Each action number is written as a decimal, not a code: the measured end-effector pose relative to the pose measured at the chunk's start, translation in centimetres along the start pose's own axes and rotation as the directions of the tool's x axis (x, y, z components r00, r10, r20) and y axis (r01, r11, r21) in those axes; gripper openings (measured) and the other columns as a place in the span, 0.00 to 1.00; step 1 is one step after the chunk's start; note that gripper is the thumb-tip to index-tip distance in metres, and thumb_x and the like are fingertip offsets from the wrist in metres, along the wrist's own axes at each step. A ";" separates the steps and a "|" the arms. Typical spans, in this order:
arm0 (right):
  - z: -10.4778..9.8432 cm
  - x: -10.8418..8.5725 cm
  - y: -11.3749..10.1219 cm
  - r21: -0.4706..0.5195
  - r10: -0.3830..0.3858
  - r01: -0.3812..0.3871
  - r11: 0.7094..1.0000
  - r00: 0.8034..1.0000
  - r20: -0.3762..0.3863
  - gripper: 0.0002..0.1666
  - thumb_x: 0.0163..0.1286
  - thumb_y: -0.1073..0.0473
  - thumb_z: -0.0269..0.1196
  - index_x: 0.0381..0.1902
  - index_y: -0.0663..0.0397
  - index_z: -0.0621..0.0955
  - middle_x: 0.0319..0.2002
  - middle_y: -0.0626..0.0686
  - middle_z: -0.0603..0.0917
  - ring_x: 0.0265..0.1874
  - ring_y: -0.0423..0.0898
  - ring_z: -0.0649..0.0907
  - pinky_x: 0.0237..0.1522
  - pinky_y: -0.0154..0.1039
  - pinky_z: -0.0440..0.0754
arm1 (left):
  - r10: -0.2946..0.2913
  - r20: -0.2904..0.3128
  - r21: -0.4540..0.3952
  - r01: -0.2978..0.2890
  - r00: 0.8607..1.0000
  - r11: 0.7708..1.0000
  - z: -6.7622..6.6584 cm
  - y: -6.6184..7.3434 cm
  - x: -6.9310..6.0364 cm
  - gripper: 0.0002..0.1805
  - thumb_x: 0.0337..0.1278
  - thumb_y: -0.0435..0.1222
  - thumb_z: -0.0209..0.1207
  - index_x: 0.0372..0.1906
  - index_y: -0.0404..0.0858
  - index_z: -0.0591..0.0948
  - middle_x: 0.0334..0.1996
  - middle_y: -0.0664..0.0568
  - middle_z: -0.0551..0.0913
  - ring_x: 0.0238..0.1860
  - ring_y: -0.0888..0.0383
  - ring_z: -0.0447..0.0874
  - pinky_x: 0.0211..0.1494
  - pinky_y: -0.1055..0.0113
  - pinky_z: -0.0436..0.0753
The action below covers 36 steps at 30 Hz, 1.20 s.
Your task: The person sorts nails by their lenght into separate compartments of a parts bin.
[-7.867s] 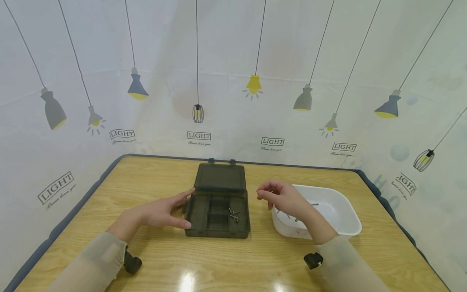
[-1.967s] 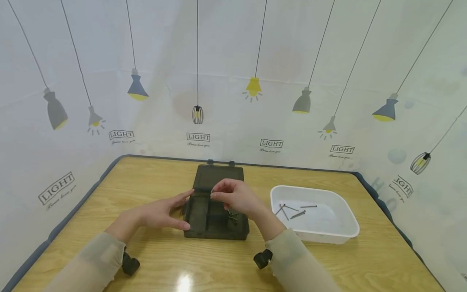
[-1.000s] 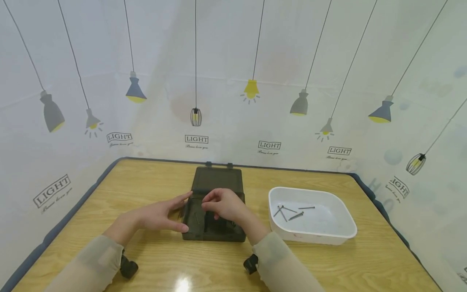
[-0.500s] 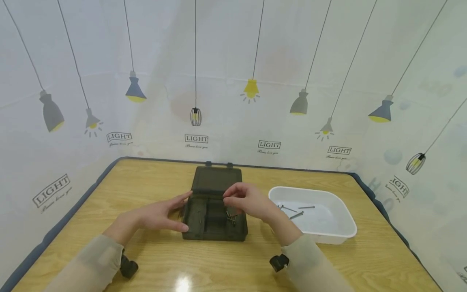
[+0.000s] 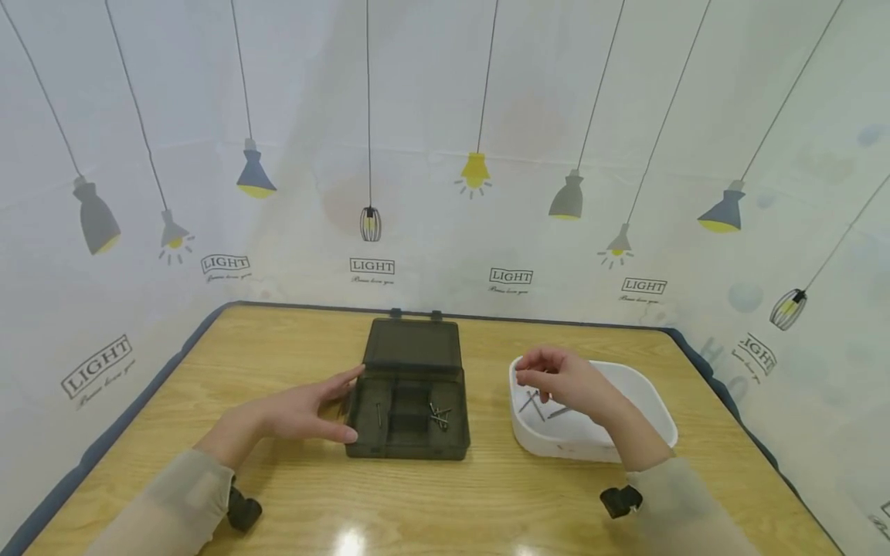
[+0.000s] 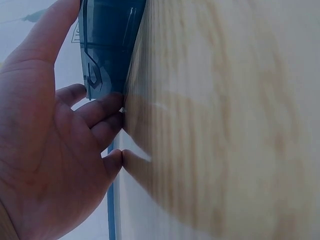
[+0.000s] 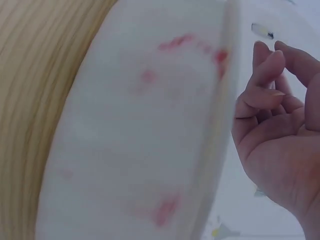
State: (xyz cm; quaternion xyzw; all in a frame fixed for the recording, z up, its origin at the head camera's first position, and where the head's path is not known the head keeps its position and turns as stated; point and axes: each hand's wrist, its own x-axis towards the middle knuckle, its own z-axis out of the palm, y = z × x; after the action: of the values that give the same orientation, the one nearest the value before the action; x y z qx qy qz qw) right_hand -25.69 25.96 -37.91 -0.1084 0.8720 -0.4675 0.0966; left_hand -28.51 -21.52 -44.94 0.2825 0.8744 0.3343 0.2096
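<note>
The right hand [image 5: 566, 384], over the dark box [image 5: 409, 452] half a second ago, has swung across to the white tray [image 5: 570, 448], fingers loosely curled and gripping nothing visible above the loose fasteners [image 5: 532, 406]; a single fastener [image 5: 379, 415], new since two seconds ago, lies in the box's left compartment, while the left hand [image 5: 299, 413], thumb and fingers spread, still touches the box's left side

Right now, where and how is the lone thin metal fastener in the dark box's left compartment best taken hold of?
Probably mid-shaft, from above: the lid is open and the fastener lies lengthwise, front to back, with bare space either side for a pinch across it. I'd approach from the right, since the left hand is at the box's left side.
</note>
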 end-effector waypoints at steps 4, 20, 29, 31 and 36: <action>-1.8 -0.4 2.0 -0.021 0.021 -0.021 1.000 1.000 -0.018 0.21 0.82 0.50 0.68 0.60 0.60 0.84 0.42 0.50 0.88 0.32 0.46 0.81 0.33 0.39 0.82 | -0.002 -0.003 -0.002 0.002 1.000 1.000 0.0 0.0 -0.1 0.64 0.67 0.61 0.72 0.93 0.53 0.42 0.89 0.39 0.56 0.89 0.36 0.55 0.87 0.30 0.56; -5.2 -1.0 7.6 -0.213 0.191 -0.184 0.959 0.982 0.008 0.13 0.78 0.57 0.71 0.55 0.54 0.88 0.46 0.52 0.88 0.40 0.49 0.81 0.37 0.41 0.81 | -0.018 0.013 -0.017 0.019 1.000 1.000 -0.1 0.1 -0.2 0.63 0.68 0.61 0.71 0.93 0.56 0.42 0.90 0.40 0.54 0.89 0.37 0.53 0.86 0.29 0.57; -5.8 -1.1 8.4 -0.203 0.214 -0.210 0.956 0.977 0.000 0.13 0.76 0.62 0.70 0.56 0.55 0.88 0.48 0.54 0.88 0.42 0.50 0.81 0.40 0.42 0.81 | -0.021 0.005 -0.015 0.021 1.000 1.000 0.0 0.0 -0.2 0.64 0.67 0.61 0.72 0.93 0.56 0.42 0.90 0.41 0.55 0.89 0.37 0.54 0.87 0.29 0.56; -5.8 -1.1 8.5 -0.203 0.225 -0.221 0.954 0.974 -0.003 0.13 0.75 0.63 0.70 0.56 0.54 0.88 0.49 0.54 0.89 0.43 0.50 0.81 0.42 0.43 0.81 | -0.021 0.004 -0.015 0.021 1.000 1.000 0.0 0.1 -0.2 0.64 0.67 0.61 0.72 0.93 0.56 0.42 0.90 0.41 0.55 0.89 0.37 0.54 0.87 0.30 0.56; -5.7 -1.2 8.7 -0.218 0.242 -0.238 0.946 0.970 -0.009 0.14 0.75 0.63 0.70 0.56 0.54 0.88 0.49 0.52 0.89 0.45 0.50 0.81 0.44 0.42 0.81 | -0.017 0.001 -0.019 0.017 1.000 1.000 0.0 0.2 -0.3 0.63 0.67 0.61 0.72 0.93 0.56 0.42 0.90 0.41 0.56 0.89 0.37 0.55 0.87 0.30 0.57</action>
State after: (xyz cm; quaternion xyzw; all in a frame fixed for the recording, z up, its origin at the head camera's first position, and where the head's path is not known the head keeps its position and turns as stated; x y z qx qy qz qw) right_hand -26.96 35.51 -42.03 -0.0154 0.9236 -0.3532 0.1481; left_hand -28.21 -21.57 -44.78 0.2733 0.8734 0.3408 0.2155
